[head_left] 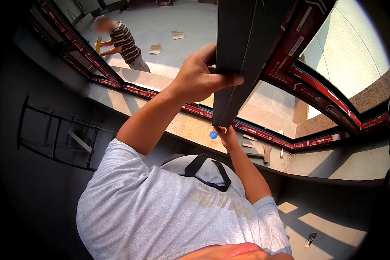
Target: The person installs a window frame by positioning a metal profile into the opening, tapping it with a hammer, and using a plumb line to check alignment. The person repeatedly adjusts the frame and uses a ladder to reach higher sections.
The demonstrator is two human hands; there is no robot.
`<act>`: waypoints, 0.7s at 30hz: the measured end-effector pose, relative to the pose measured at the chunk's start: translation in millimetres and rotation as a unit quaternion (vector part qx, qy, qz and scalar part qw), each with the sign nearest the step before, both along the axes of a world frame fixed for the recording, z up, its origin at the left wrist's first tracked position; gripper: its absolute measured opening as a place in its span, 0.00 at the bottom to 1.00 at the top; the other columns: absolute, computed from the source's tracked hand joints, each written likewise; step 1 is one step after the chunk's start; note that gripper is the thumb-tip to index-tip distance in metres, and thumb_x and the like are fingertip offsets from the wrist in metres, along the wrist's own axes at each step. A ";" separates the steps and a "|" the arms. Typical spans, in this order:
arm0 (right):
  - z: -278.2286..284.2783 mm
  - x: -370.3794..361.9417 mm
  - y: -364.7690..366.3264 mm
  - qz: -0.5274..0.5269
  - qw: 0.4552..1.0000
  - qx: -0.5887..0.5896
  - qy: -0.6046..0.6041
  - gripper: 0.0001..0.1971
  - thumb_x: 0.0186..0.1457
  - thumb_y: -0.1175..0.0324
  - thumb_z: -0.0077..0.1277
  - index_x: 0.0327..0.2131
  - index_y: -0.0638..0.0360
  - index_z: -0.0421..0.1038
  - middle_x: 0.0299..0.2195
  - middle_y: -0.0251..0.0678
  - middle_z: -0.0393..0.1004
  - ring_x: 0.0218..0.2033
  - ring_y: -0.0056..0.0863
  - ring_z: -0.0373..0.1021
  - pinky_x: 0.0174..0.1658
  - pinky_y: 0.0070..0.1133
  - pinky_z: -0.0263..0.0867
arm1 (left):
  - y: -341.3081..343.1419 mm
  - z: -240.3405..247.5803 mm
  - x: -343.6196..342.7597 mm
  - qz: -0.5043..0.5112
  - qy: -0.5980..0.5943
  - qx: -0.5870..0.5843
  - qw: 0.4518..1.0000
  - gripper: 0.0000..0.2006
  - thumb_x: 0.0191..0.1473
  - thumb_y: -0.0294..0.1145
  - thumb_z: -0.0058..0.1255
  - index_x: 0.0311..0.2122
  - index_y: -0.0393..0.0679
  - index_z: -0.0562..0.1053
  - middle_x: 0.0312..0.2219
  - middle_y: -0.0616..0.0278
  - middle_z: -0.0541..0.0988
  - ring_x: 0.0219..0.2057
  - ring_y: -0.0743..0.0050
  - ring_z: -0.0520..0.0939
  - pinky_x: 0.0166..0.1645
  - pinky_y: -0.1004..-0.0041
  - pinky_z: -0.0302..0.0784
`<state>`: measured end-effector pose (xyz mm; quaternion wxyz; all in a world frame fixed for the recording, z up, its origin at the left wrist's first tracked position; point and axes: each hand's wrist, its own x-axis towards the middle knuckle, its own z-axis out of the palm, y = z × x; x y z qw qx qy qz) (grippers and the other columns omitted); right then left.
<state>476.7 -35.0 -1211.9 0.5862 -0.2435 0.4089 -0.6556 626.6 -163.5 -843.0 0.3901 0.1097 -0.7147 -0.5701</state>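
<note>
A long dark grey metal profile stands upright in front of me, with a thin seam down its face. My left hand is closed around its left edge, the thumb lying across the front. Lower down, my right hand grips the profile's bottom end; its fingers are partly hidden there. Beside that hand, a small blue disc lies on the sill. Behind the profile runs a window frame covered in red printed protective film.
A hammer and small wooden strips lie on the concrete sill, right of my right hand. A black metal ladder is at the left. Beyond the window, a person in a striped shirt holds a yellow tool.
</note>
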 end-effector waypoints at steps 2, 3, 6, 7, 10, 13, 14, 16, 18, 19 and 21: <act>31.9 12.6 -2.7 -0.010 0.987 -0.021 0.159 0.15 0.67 0.61 0.54 0.48 0.61 0.73 0.42 0.37 0.79 0.46 0.32 0.76 0.56 0.31 0.69 | -20.5 9.0 -4.7 -0.011 0.039 -0.005 0.999 0.24 0.48 0.33 0.72 0.49 0.39 0.76 0.39 0.61 0.83 0.41 0.75 0.84 0.48 0.71 0.81; 60.4 15.1 -6.3 -0.016 0.987 -0.063 0.144 0.17 0.69 0.57 0.50 0.51 0.61 0.72 0.41 0.40 0.79 0.45 0.33 0.77 0.55 0.32 0.71 | -32.2 15.1 -8.9 -0.015 0.049 -0.019 0.998 0.24 0.48 0.33 0.72 0.49 0.39 0.76 0.39 0.61 0.83 0.41 0.75 0.84 0.48 0.71 0.81; 93.0 18.8 -26.9 -0.061 0.991 -0.078 0.092 0.20 0.69 0.53 0.49 0.52 0.60 0.71 0.40 0.42 0.80 0.41 0.34 0.79 0.52 0.32 0.73 | -61.4 33.0 -27.0 -0.035 0.095 -0.046 0.994 0.24 0.48 0.36 0.73 0.48 0.39 0.75 0.38 0.62 0.83 0.41 0.75 0.83 0.47 0.71 0.81; 97.9 19.4 -35.7 -0.076 0.990 -0.068 0.098 0.21 0.68 0.52 0.50 0.51 0.61 0.71 0.38 0.41 0.79 0.36 0.32 0.79 0.48 0.30 0.75 | -69.6 39.5 -29.9 -0.043 0.106 -0.056 0.992 0.24 0.48 0.36 0.73 0.48 0.39 0.75 0.38 0.62 0.83 0.41 0.76 0.83 0.47 0.71 0.80; 117.1 25.6 -56.2 -0.151 0.981 -0.037 0.112 0.22 0.67 0.50 0.52 0.47 0.64 0.73 0.31 0.38 0.79 0.26 0.24 0.75 0.34 0.22 0.73 | -90.5 62.1 -42.3 -0.080 0.138 -0.084 0.984 0.24 0.49 0.36 0.72 0.47 0.39 0.75 0.38 0.63 0.82 0.41 0.78 0.83 0.46 0.74 0.79; 139.0 38.2 -80.3 -0.226 0.971 -0.003 0.083 0.25 0.64 0.47 0.55 0.41 0.66 0.75 0.25 0.35 0.76 0.18 0.17 0.68 0.25 0.17 0.68 | -111.0 76.7 -52.0 -0.139 0.183 -0.085 0.969 0.22 0.53 0.36 0.70 0.48 0.39 0.74 0.36 0.68 0.80 0.38 0.85 0.79 0.43 0.80 0.75; 145.2 39.3 -87.3 -0.231 0.970 -0.010 0.069 0.26 0.64 0.46 0.55 0.41 0.66 0.75 0.24 0.35 0.76 0.17 0.17 0.67 0.25 0.16 0.67 | -121.5 77.6 -56.9 -0.174 0.210 -0.077 0.959 0.21 0.55 0.36 0.68 0.49 0.39 0.73 0.36 0.70 0.78 0.36 0.87 0.77 0.41 0.82 0.73; 167.4 42.5 -101.1 -0.254 0.966 -0.017 0.045 0.26 0.63 0.45 0.55 0.38 0.67 0.76 0.23 0.34 0.75 0.16 0.16 0.65 0.23 0.15 0.64 | -136.4 83.4 -65.6 -0.228 0.243 -0.082 0.939 0.17 0.62 0.41 0.60 0.48 0.41 0.71 0.32 0.76 0.71 0.32 0.92 0.69 0.35 0.86 0.64; 181.4 43.3 -112.7 -0.274 0.960 -0.010 0.051 0.26 0.64 0.46 0.55 0.37 0.67 0.76 0.23 0.34 0.75 0.16 0.16 0.65 0.23 0.16 0.65 | -153.0 77.8 -85.6 -0.265 0.239 -0.022 0.934 0.17 0.64 0.45 0.56 0.46 0.42 0.71 0.32 0.76 0.70 0.32 0.92 0.68 0.35 0.85 0.63; 187.9 42.7 -118.5 -0.281 0.958 -0.006 0.055 0.26 0.64 0.46 0.55 0.37 0.67 0.76 0.23 0.34 0.75 0.16 0.16 0.65 0.22 0.16 0.65 | -160.7 77.3 -91.4 -0.291 0.220 0.006 0.931 0.16 0.65 0.46 0.53 0.45 0.43 0.70 0.31 0.76 0.69 0.32 0.91 0.69 0.35 0.84 0.65; 200.8 42.8 -128.5 -0.289 0.956 0.002 0.053 0.25 0.64 0.46 0.55 0.37 0.66 0.76 0.26 0.36 0.76 0.17 0.17 0.66 0.22 0.17 0.66 | -171.6 80.6 -100.9 -0.328 0.214 0.048 0.919 0.15 0.67 0.46 0.49 0.44 0.43 0.69 0.32 0.74 0.70 0.33 0.88 0.71 0.37 0.82 0.69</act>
